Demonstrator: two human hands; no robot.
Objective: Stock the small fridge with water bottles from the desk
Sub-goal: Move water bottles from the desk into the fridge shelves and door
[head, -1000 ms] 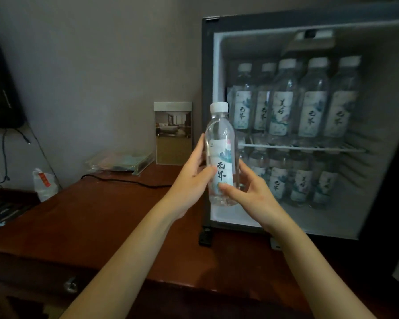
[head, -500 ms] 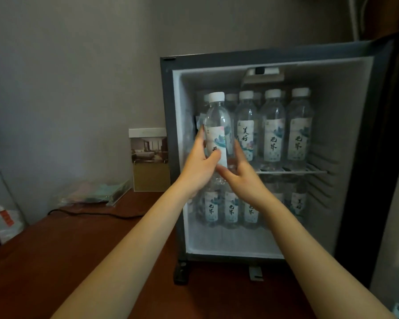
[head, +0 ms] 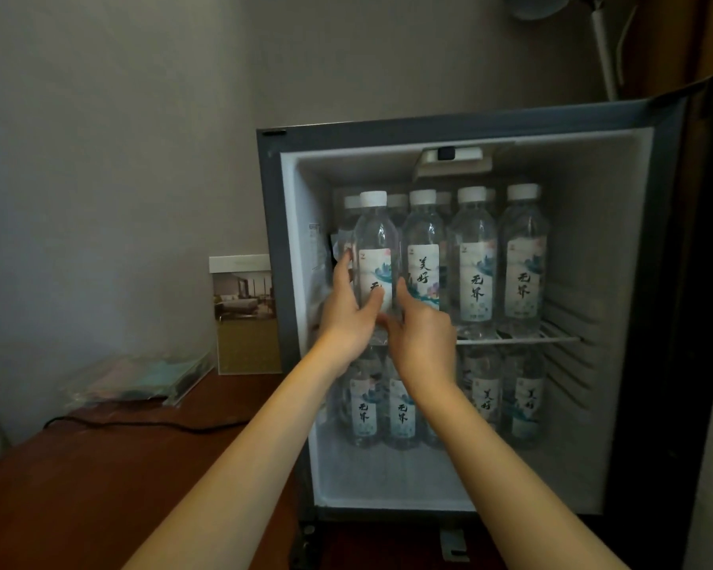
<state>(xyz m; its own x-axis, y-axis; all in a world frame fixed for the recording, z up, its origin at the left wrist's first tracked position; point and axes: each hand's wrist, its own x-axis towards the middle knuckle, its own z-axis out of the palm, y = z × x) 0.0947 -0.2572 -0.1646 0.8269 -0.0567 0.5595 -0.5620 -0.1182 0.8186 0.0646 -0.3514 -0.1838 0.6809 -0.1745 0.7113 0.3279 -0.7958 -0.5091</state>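
A clear water bottle [head: 374, 240] with a white cap and a pale label stands upright at the left end of the upper wire shelf [head: 552, 338] of the small open fridge [head: 462, 125]. My left hand [head: 348, 318] grips its lower part from the left, thumb across the label. My right hand [head: 422, 337] holds it from the right, fingers against its side. Several like bottles [head: 474, 261] fill the upper shelf beside and behind it, and several more [head: 400, 409] stand on the fridge floor.
The fridge stands on a dark wooden desk [head: 99, 487]; its door [head: 708, 281] is swung open at the right. Left of it are an upright photo card [head: 243, 314], a clear flat case [head: 141, 376] and a black cable [head: 141, 423]. A lamp pole [head: 606, 47] rises behind.
Both hands have carried the bottle from in front of the fridge up and into the left end of the upper shelf. The view has moved closer and shifted right.
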